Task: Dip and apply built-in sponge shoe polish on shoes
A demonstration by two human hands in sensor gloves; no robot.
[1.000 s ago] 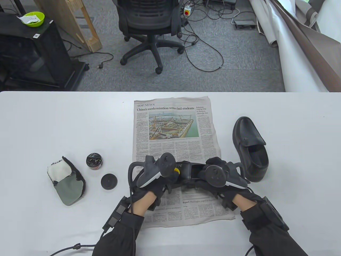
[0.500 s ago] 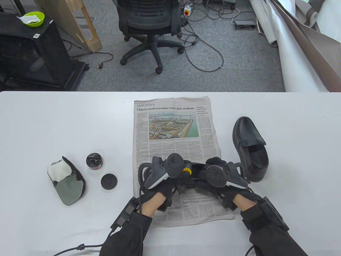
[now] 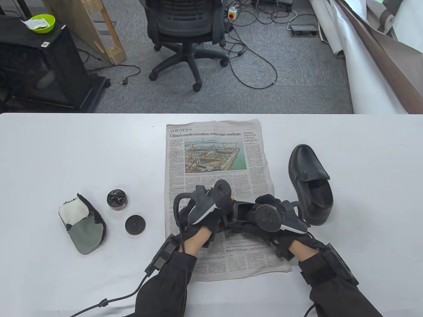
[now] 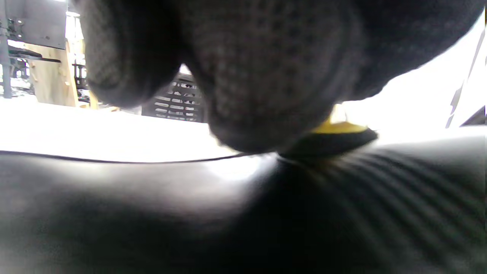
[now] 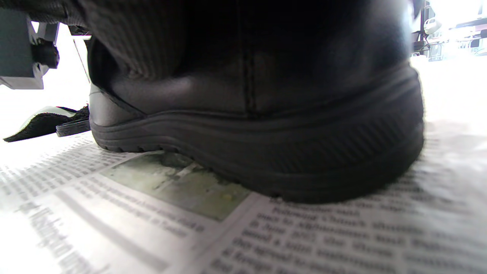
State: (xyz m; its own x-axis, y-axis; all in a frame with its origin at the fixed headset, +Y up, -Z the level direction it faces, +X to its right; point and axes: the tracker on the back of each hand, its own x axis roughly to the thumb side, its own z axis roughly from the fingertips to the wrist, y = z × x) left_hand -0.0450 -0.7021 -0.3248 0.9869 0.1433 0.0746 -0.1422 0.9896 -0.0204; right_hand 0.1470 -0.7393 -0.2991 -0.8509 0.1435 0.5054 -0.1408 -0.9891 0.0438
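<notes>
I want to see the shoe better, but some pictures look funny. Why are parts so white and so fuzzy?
Left wrist view: the glove fingers are too close, so they blur, and the bright background washes out to white above the dark shoe. Right wrist view: the newspaper print smears near the lens and the far right glares white. Table view: evenly lit and sharp.
</notes>
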